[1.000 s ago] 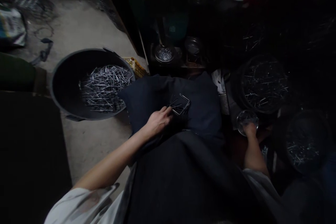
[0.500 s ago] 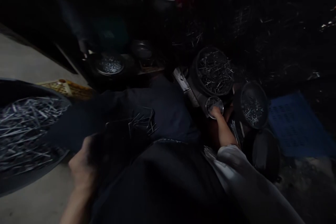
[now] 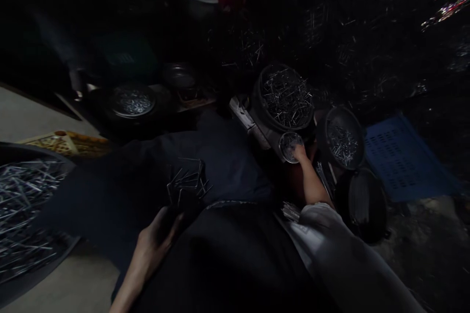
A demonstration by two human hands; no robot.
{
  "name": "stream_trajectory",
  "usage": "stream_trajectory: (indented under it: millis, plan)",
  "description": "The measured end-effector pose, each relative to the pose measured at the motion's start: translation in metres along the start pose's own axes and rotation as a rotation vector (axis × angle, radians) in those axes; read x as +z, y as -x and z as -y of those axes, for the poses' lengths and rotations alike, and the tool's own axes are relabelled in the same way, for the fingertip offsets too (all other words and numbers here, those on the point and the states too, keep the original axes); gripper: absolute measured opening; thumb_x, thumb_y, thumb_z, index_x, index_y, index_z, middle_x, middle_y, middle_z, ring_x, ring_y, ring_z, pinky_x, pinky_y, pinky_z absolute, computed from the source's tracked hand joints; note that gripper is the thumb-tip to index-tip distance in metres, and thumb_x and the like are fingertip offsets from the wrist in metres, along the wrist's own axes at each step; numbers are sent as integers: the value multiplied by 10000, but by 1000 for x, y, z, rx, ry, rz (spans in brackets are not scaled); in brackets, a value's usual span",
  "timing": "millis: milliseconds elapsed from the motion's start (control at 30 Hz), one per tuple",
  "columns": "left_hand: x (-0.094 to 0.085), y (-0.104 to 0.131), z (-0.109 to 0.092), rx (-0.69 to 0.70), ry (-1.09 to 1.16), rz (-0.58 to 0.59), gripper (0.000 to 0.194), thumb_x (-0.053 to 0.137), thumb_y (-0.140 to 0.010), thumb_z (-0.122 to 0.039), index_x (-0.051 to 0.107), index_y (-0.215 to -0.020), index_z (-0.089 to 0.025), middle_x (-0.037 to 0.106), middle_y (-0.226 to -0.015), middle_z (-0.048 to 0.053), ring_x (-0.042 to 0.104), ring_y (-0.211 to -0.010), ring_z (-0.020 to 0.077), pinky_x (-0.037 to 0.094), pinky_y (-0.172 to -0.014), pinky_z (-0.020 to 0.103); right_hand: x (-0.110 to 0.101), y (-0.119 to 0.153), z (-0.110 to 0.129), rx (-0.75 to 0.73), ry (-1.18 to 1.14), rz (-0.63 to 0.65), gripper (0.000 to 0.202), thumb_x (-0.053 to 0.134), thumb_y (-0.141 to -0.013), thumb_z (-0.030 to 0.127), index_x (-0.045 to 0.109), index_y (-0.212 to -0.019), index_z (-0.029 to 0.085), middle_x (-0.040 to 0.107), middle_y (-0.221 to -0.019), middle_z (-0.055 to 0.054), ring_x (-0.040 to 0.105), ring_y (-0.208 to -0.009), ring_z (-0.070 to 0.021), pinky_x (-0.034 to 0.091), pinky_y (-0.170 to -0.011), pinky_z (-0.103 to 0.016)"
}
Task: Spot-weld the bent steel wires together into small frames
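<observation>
My left hand (image 3: 156,237) is over my dark-clothed lap, its thumb and fingers apart; the space between them is too dark to make out. Several bent metal pieces (image 3: 188,182) lie on the cloth just beyond its fingertips. Off to the right, my right hand (image 3: 298,151) reaches with its fingers down into a small round clear dish (image 3: 285,147), and the fingertips are too dim to read. Beside that dish stands a large dark tub (image 3: 259,107) full of thin metal pieces (image 3: 288,98).
A big basin (image 3: 69,249) of metal rods is at the left. Right of my right hand are a dark bowl (image 3: 360,127) with small metal pieces and a blue perforated crate (image 3: 411,161). Another person's hand (image 3: 78,85) shows at upper left near a round dish (image 3: 132,102).
My left hand has moved right, from beside the left basin to near the bent metal pieces on my lap. My right hand remains at the small dish. The view has shifted slightly.
</observation>
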State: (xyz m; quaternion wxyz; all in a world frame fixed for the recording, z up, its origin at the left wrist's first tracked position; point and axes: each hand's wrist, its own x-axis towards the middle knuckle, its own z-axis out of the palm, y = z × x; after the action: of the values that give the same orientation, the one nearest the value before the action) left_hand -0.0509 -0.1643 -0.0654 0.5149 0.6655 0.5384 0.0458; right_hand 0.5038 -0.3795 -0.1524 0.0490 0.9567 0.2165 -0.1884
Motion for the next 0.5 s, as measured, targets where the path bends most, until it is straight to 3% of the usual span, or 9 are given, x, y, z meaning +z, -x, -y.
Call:
stream_trajectory:
  millis: [100,233,500]
  plan:
    - [-2,-2,3,13,-9,9,684,626,-622,-789,688,-997,-220,788,-984,116,746,-916,350,613,-702,361,-7,0,0,48,-52,-15,271,684,-921,291,711,-1144,138,734,-1177,-127,667,-1158,-236,468,-1046,-347]
    - [0,-3,9,-17,-19,18,741,606,-624,-805,685,-1045,-200,778,-1047,146,728,-1011,383,616,-810,421,-9,-1,0,98,-129,-27,299,657,-957,379,684,-1127,135,718,-1158,-94,684,-1093,-223,512,-1007,-453]
    - [2,-2,3,-38,1,29,739,614,-682,-746,665,-1138,-166,727,-1205,176,672,-1156,384,572,-961,458,-5,-8,7,65,-381,-38,276,645,-970,344,654,-1153,138,683,-1153,-80,681,-1019,-205,575,-900,-417]
